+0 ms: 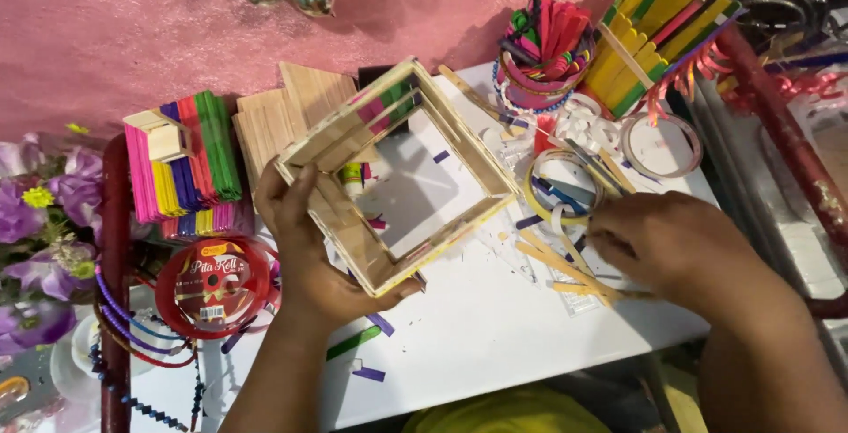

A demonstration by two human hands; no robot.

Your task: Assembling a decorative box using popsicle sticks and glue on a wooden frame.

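Square open frame of pale wooden craft sticks, gripped at near corner by left hand, tilted corner-down over white table; right hand pinching loose plain sticks.

The square frame was pale matt wood, as were the loose sticks. The white surface looked smooth; the red ribbon spool was glossy plastic

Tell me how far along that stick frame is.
Done: the square wooden stick frame stands several layers tall, all four sides closed. In hand: the left hand grips one corner, tilting it, while the right hand reaches loose plain sticks on the white table. Left: coloured sticks lie unused.
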